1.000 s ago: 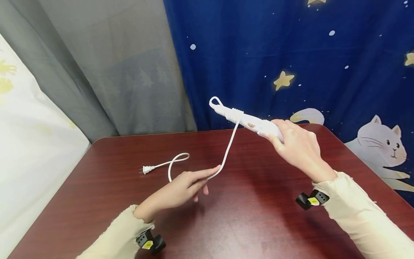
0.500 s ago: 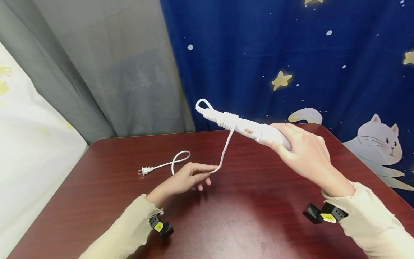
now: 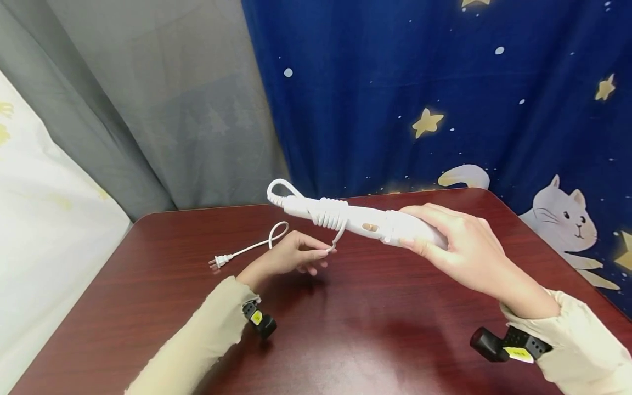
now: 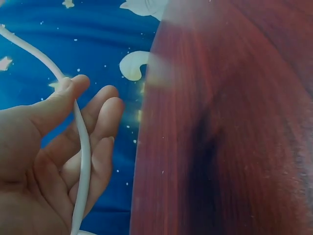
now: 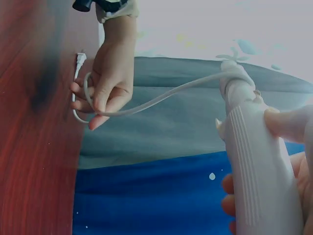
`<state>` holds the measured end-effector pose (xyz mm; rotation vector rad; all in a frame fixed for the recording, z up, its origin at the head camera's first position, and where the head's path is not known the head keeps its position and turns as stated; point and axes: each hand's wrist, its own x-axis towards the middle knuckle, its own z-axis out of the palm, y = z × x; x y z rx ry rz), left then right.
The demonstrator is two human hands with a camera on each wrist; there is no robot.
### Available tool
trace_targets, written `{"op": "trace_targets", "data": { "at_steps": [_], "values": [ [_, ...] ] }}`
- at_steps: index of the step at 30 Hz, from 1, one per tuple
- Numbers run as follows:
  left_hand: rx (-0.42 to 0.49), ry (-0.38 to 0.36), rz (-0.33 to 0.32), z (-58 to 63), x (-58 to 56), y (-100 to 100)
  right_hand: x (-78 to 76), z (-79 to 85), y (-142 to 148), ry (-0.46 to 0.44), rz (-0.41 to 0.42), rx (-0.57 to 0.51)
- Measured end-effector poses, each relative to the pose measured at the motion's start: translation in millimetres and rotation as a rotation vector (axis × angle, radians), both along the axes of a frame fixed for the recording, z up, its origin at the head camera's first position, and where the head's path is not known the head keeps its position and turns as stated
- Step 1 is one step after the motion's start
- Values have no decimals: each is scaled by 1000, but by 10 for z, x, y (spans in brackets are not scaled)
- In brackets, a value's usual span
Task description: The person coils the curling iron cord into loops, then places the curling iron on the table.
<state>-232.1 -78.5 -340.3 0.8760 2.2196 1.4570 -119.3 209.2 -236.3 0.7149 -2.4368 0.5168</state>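
A long white handheld electric appliance point(image 3: 360, 219) is raised over the table, slanting across the head view. My right hand point(image 3: 464, 249) grips its thick end, thumb on the near side; the right wrist view shows ribbed lines along the casing point(image 5: 259, 166). Several turns of white cord point(image 3: 329, 213) wrap its narrow part, beyond a small gold-coloured switch point(image 3: 370, 226). My left hand point(image 3: 286, 257) pinches the cord between thumb and index finger, while its other fingers stay loose. In the left wrist view the cord point(image 4: 84, 166) runs down across the palm. Its two-pin plug point(image 3: 222, 261) lies on the table.
The dark red wooden table point(image 3: 375, 329) has its far edge against a grey curtain point(image 3: 197, 109) and a blue curtain point(image 3: 355, 82) with stars and a cat. White fabric point(image 3: 49, 219) hangs at the left. Each wrist wears a small black camera point(image 3: 489, 344).
The appliance has come lower and nearer, shifting left at its narrow end. My left hand has moved up along the cord toward the wraps, shortening the free stretch between them.
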Motion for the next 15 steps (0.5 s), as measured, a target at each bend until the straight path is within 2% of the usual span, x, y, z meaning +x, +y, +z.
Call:
{"op": "trace_targets", "data": {
  "at_steps": [6,7,10,12,14,15],
  "values": [
    [-16,15,57,15,-109,-12,-1,-21,37,-13,117,32],
    [-13,41,70,22,-132,-28,-5,-24,47,-15,139,38],
    [-46,209,94,59,-229,-69,-20,-30,86,-14,197,62],
    [-107,335,157,87,-304,-71,-30,-33,116,-13,224,75],
    [-191,383,231,122,-366,-71,-41,-38,148,-13,245,92],
    [-227,369,271,134,-391,-75,-46,-43,162,-18,254,96]
  ]
}}
